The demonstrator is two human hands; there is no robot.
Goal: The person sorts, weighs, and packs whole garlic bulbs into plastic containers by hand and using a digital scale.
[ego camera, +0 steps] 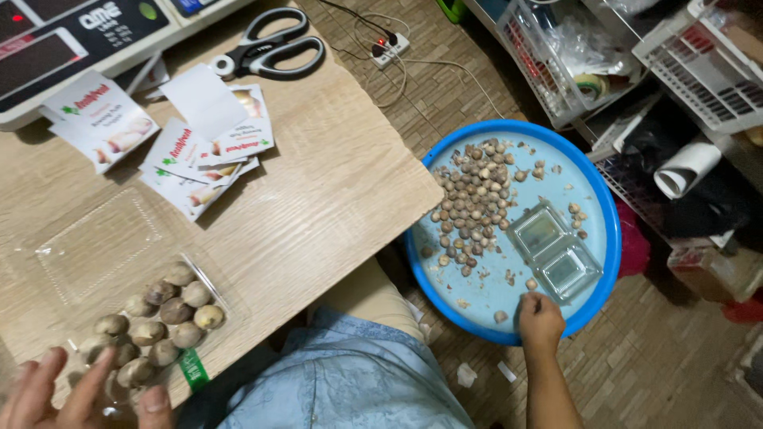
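Underneath the left hand (79, 393) runs a pale wooden table (318, 191), the biggest thing in view. Next in size is the round blue tray (598, 199) on the floor, whose near rim lies just under the right hand (540, 319). Well beyond the left hand, at the table's far edge, sits a digital scale (71, 48) with dark display panels. The open clear plastic box (119, 262) lies just ahead of the left hand, its empty lid half flat on the wood and its other half heaped with round nuts (159, 318), brown and tan, some darker and mottled, packed touching one another. That hand is spread wide, fingers splayed, its tips at the near edge of the box, gripping nothing. Farther from the left hand lie several white printed paper labels (191, 151), overlapping in a loose fan, and beyond them black-handled scissors (270, 49). On the tray, well ahead of the right hand, spreads a loose scatter of smaller brown nuts (473, 202), with 1 stray nut (501, 316) just beside that hand. A second clear plastic box (555, 253), empty and open, rests on the tray just ahead of the right hand. The right hand is curled narrow, knuckles up; I cannot tell whether it holds anything.
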